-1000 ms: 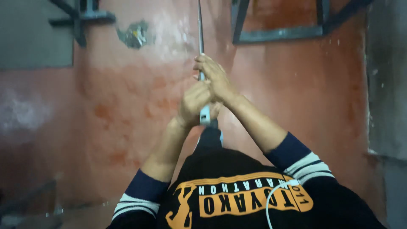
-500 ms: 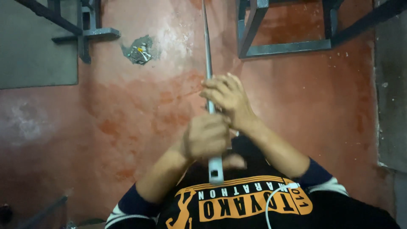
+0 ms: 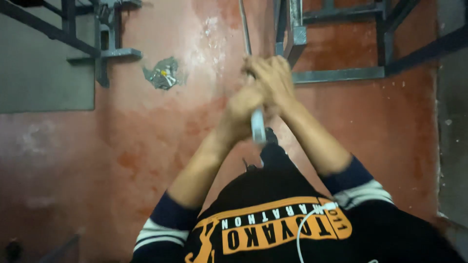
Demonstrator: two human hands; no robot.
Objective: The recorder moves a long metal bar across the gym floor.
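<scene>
The long thin grey metal rod rises from both hands over the red floor, its top cut off. Left hand and right hand clamp it together, blurred; its pale lower end shows below.

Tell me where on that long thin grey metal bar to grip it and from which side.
Grip the long thin grey metal bar near its lower end, one hand from each side, as the left hand and right hand do now. It stands roughly upright over the red floor, so side-on wraps probably suit its slim shape best.
</scene>
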